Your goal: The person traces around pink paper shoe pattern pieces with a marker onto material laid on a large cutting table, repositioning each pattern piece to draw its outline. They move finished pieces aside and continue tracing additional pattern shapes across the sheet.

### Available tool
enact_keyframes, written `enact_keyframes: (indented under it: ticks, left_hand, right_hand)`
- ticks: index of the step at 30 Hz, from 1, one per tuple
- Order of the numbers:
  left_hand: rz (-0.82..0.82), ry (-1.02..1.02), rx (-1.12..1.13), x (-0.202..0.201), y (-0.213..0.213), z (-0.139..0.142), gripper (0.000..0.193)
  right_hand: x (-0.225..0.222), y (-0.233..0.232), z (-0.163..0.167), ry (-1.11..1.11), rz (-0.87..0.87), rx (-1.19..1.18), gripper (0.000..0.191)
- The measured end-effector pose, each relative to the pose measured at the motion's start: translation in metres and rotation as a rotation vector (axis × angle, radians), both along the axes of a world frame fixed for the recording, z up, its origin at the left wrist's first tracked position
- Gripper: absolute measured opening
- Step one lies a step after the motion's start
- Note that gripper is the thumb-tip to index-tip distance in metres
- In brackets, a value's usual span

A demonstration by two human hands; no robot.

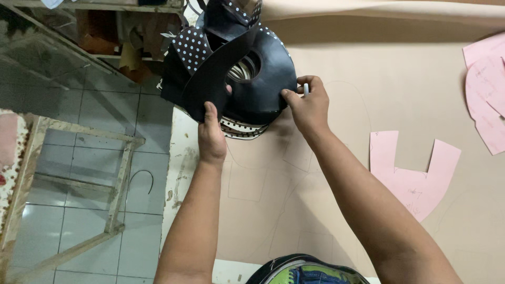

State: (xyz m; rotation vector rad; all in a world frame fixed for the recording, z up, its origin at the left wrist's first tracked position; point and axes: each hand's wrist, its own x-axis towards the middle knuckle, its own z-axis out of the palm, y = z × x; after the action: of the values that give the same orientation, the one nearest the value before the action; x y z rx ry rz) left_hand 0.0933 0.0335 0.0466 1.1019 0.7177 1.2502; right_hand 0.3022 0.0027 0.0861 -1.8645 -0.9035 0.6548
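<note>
Black leather piece (263, 79) — pinched between both hands: left hand (211, 137) grips its lower-left edge, right hand (307, 105) its right edge, above the tan worktop (368, 94).

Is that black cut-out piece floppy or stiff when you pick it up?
Probably floppy: the black piece curves where the left hand and right hand lift it. It looks thin, so likely light. Its smooth sheen suggests it may be slightly slippery.

Both forearms reach toward 12 o'clock, converging. Left hand (212, 135) fingers curled in pinch, thumb up. Right hand (307, 105) at 1 o'clock, fingertips pinched shut.
</note>
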Motion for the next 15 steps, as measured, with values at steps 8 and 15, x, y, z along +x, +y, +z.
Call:
enact_keyframes:
  ticks: [8,15]
  left_hand:
    - [0.028,-0.199,0.019,0.001,-0.013,-0.004,0.072]
    - [0.16,-0.251,0.053,-0.023,-0.04,0.017,0.074]
  right_hand:
    - [-0.016,-0.007,0.006,-0.267,0.074,0.105,0.027]
    - [-0.014,-0.001,-0.011,-0.415,0.133,0.339,0.02]
